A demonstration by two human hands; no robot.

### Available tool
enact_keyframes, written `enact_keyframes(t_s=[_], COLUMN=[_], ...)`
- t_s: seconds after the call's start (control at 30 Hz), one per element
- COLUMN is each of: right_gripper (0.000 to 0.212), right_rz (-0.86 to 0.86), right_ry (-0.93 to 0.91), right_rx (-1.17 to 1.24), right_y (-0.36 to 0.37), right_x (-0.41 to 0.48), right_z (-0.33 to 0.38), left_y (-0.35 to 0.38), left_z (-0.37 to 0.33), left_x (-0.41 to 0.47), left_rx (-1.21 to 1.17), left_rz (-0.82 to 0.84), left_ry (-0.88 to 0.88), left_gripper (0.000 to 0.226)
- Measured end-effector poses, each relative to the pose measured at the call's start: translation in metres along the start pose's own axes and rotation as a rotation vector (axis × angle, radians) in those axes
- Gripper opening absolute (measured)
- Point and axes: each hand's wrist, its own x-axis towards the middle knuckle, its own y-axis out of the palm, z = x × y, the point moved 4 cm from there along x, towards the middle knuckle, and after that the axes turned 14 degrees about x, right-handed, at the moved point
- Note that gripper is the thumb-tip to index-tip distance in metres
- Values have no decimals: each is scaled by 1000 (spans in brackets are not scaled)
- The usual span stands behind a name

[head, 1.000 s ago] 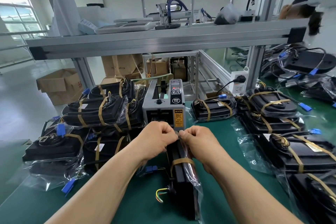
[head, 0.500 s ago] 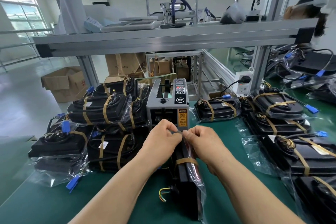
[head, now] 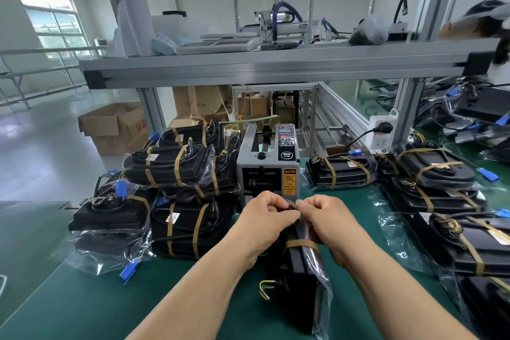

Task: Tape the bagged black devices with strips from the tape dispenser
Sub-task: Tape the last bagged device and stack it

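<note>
Everywhere, bagged devices (head: 190,229) on green mat (head: 82,298)

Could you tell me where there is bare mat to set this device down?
The widest bare mat lies near left, between the left stack and the left forearm. A narrow strip separates the held device from the right row. Around the tape dispenser it is crowded.

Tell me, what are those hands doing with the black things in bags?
A person is taping up bagged gadgets. The left hand and right hand both pinch the far end of one bagged black device standing on edge on the green table, right before the grey tape dispenser. One brown strip already wraps it. Taped piles sit on both sides.
</note>
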Motion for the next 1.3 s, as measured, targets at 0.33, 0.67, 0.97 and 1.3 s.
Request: enact_keyframes(t_s=[0.33,0.67,0.97,1.3], right_gripper=[25,22,111,67], right_rz=[-9,-18,245,-111], right_ry=[-20,-134,-268,-503], right_rx=[28,-312,120,-80], right_y=[5,13,-9,-2], right_x=[0,-17,-103,-108], right_z=[9,28,-8,-28], left_y=[5,4,10,12], left_z=[-2,0,11,5], left_x=[-7,-13,-15,-20], left_rx=[-173,-111,-88,-8], left_rz=[-31,-84,-145,-179], left_ry=[-74,-69,-179,-119], left_gripper=[24,20,36,29])
